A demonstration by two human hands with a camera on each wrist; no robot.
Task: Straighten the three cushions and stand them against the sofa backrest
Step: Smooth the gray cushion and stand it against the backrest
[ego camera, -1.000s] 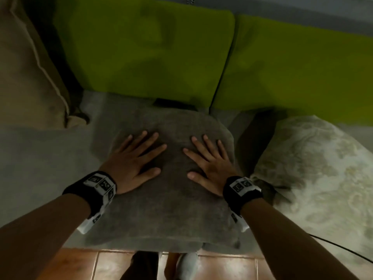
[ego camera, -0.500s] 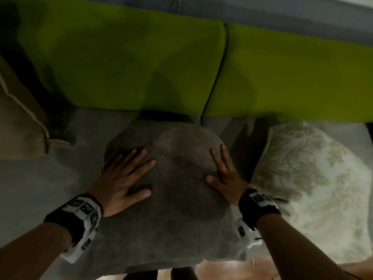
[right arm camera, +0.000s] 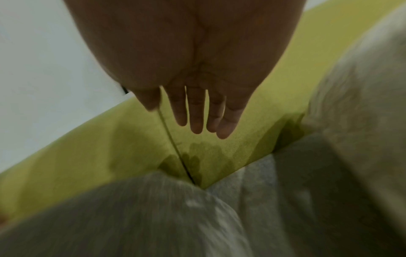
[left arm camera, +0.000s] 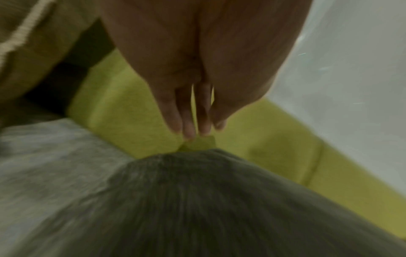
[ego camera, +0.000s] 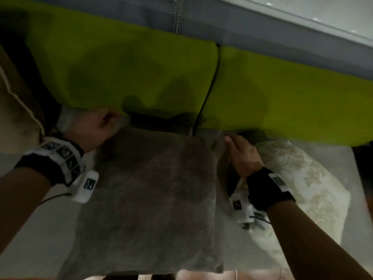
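Observation:
A grey cushion lies flat on the sofa seat, its far edge near the green backrest. My left hand is at the cushion's far left corner; its fingers are straight and close together above the grey cushion, holding nothing. My right hand is beside the far right corner, with its fingers straight and spread over the grey cushion. A cream floral cushion lies tilted on the right. A tan piped cushion leans at the far left.
The grey sofa seat shows on both sides of the middle cushion. A seam splits the two green back pads. Behind them runs the grey sofa frame and a pale wall. The tiled floor shows below the seat's front edge.
Both hands have slid off the top of the grey cushion, outward and forward to its far corners. The view has shifted up toward the backrest.

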